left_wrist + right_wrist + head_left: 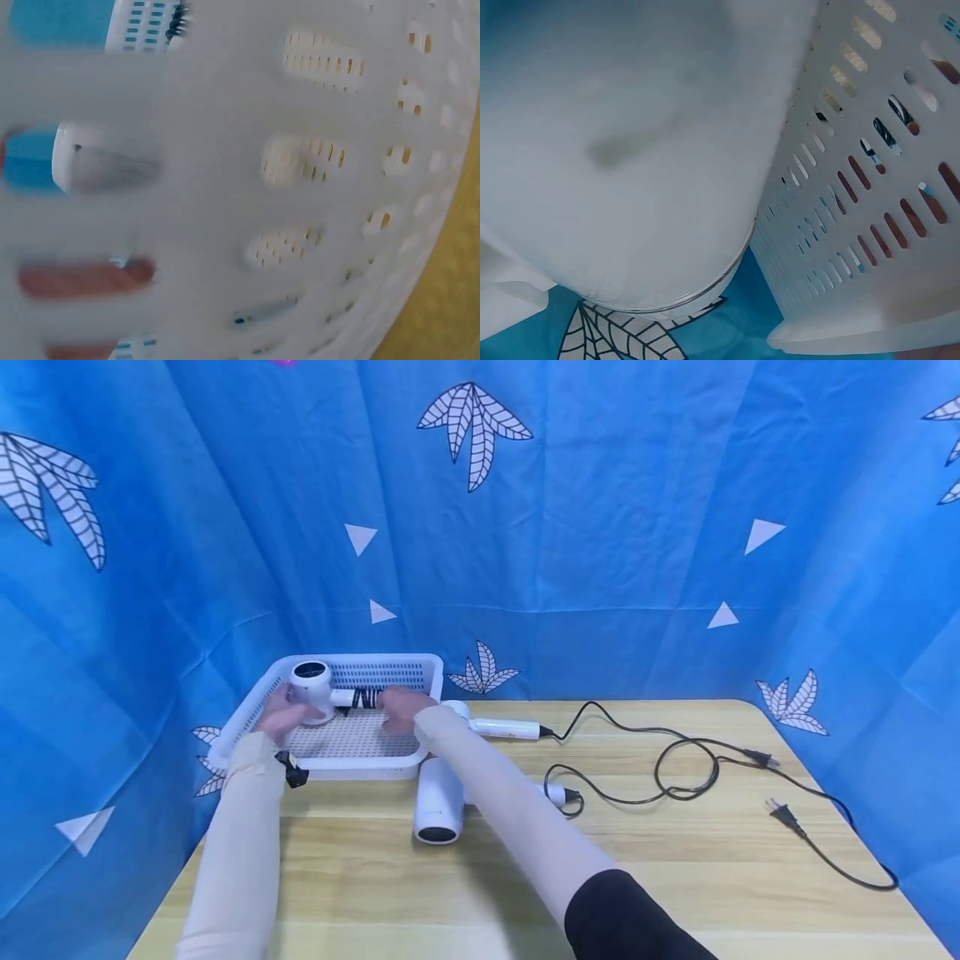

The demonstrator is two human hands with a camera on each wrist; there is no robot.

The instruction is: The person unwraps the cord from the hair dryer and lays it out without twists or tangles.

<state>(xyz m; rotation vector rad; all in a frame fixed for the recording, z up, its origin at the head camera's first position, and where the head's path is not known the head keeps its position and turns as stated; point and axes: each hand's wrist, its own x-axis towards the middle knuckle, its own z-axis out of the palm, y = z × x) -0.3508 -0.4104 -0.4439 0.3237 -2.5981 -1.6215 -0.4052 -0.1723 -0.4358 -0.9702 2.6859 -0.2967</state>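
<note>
A white hair dryer (321,695) lies inside a white perforated basket (330,772) at the table's back left, black cord (366,697) wound round its handle. My left hand (281,714) holds the dryer's head, thumb on the near side. My right hand (405,706) grips the handle's cord-wound end; its fingertips are partly hidden. In the left wrist view the basket wall (210,195) fills most of the picture, with bits of finger behind its slots. The right wrist view has the basket's slotted side (870,285), with fingers and dark cord behind it.
Two more white hair dryers lie right of the basket, one with its handle (506,728) pointing right, the nearer one's head (438,802) beside my right forearm. Their black cords (690,793) run across the wooden table (360,877). A blue curtain (600,527) hangs behind.
</note>
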